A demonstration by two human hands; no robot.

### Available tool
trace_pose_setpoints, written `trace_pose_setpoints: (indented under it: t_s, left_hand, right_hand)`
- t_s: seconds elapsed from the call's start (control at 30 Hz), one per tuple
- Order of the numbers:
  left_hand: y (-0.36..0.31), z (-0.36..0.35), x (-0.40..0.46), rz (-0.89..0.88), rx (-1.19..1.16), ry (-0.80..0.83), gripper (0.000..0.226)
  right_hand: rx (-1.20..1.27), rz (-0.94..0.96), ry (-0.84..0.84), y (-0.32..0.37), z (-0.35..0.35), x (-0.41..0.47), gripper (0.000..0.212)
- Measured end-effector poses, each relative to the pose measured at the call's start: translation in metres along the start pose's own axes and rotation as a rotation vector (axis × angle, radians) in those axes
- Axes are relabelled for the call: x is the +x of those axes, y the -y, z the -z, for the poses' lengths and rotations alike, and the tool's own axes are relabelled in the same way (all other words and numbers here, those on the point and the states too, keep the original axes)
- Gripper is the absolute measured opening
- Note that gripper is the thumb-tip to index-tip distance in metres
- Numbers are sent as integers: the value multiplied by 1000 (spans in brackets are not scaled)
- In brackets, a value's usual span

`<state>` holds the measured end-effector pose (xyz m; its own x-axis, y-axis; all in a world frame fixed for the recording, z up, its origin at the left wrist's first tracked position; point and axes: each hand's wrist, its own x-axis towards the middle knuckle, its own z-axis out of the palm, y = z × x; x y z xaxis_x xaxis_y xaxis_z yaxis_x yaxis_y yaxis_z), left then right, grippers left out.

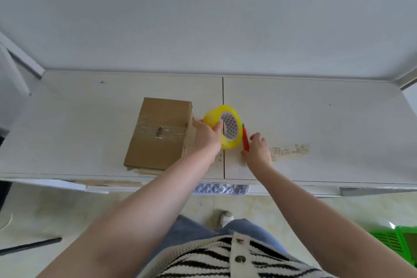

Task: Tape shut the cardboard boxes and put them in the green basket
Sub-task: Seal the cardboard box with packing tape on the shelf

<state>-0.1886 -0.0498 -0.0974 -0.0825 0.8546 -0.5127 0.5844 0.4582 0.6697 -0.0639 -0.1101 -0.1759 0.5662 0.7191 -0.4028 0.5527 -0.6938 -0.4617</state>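
Brown cardboard makes the flat rectangular box (159, 133), which lies on the white bench (316, 119) close to its front edge, left of the dark seam (223, 124) that divides the top. A band of clear tape (158, 132) already crosses the lid from side to side, so the flaps look closed, though I cannot tell if the band is cut free from the roll. The left hand (208, 135) holds the yellow roll of packing tape (224, 126) just beside the right side of the box, with the thumb hooked through the core and the other fingers around the outside; this grip is firm on the roll, probably to keep the tape tight near the box. The right hand (258, 148) holds the red utility knife (245, 140) just right of the roll, its fingers curled around the lower part of the handle and the tip pointing away from the person, probably so that the strip can be cut while the other hand keeps it stretched. Part of the green plastic basket (392, 241) shows on the floor at the lower right, well apart from the box, so the box is not yet put in it.
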Motion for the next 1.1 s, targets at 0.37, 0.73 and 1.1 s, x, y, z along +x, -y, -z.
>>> trace_pose_setpoints:
  t_s: [0.37,0.73,1.1]
  left_hand:
    - [2,-64,6,386,-536,244,51]
    - [11,-92,17,180,-154,62,45]
    - [14,-87,28,88,-50,82,42]
  right_hand:
    - [304,-74,-70,-64,47,22,21]
    - [45,85,-110,-91,54,32,11]
    - [300,-83,-126,-82,44,38,7]
